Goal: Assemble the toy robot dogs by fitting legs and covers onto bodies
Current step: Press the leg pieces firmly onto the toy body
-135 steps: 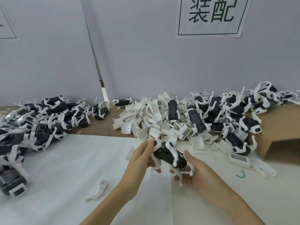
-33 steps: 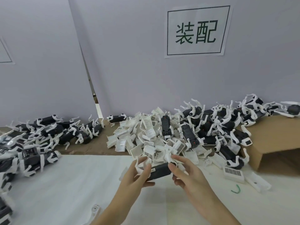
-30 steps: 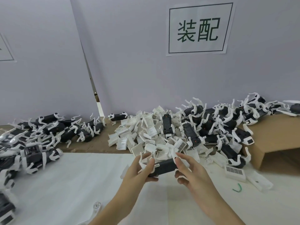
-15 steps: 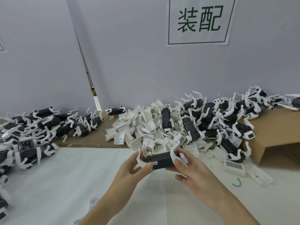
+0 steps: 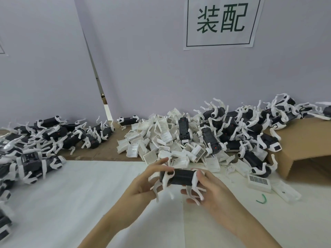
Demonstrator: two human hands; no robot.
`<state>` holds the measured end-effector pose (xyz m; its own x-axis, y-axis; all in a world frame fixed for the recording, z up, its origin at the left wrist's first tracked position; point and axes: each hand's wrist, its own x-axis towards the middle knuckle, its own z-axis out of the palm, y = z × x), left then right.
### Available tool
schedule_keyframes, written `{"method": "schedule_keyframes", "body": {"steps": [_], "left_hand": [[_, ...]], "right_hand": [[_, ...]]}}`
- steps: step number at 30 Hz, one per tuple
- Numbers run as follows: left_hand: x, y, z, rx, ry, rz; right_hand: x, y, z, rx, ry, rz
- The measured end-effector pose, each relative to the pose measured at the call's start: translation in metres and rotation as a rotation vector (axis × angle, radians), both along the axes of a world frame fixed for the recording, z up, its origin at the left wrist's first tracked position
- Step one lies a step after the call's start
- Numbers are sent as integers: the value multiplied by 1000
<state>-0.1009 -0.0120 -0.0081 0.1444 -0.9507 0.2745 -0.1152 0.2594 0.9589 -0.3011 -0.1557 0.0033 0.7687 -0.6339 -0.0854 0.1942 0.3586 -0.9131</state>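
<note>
The toy dog body (image 5: 181, 176) has rolled legs-down since a moment ago; left hand (image 5: 143, 185) and right hand (image 5: 213, 192) fingers grip its ends, ready for a cover.

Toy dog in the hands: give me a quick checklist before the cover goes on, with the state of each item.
1. Body held at both ends: ok; the left hand and right hand grip the toy dog above the white sheet.
2. Legs fitted: ok for those visible; white legs hang at both ends, full count cannot tell.
3. Cover on this body: cannot tell.
4. Covers within reach: ok; the cover pile lies just beyond the hands.
5. A hand free to pick a cover: not ok; both hold the dog.
</note>
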Motion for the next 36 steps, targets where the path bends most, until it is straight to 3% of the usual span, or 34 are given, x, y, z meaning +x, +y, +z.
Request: {"method": "schedule_keyframes", "body": {"steps": [3, 5, 9, 13, 16, 19, 21, 24, 28, 32, 34, 36], "left_hand": [[-8, -4, 1, 20, 311, 83], [-16, -6, 1, 54, 330, 170], [-26, -3, 1, 99, 67, 328], [-28, 1, 6, 22, 32, 374], [-33, -1, 9, -19, -2, 511], [-42, -2, 5, -127, -207, 742], [-46, -4, -1, -186, -389, 798], [-50, -5, -5, -156, -521, 647], [-56, -2, -8, -195, -697, 405], [-53, -3, -3, -295, -580, 536], [-50, -3, 1, -234, -446, 664], [-49, -2, 7, -76, -232, 656]], "right_hand": [[-1, -3, 2, -84, -104, -17], [-2, -1, 2, -183, -120, -10], [-6, 0, 1, -383, -42, 28], [-5, 1, 1, -417, -16, 51], [5, 10, -1, -387, 60, -124], [9, 21, -5, -499, 243, -387], [12, 26, -7, -431, 199, -258], [20, 36, -5, -281, 127, -64], [21, 33, -3, -184, 77, -134], [1, 13, 8, -283, 60, 22], [-8, 4, 10, -420, 113, 163], [-13, -2, 9, -494, 143, 250]]}}
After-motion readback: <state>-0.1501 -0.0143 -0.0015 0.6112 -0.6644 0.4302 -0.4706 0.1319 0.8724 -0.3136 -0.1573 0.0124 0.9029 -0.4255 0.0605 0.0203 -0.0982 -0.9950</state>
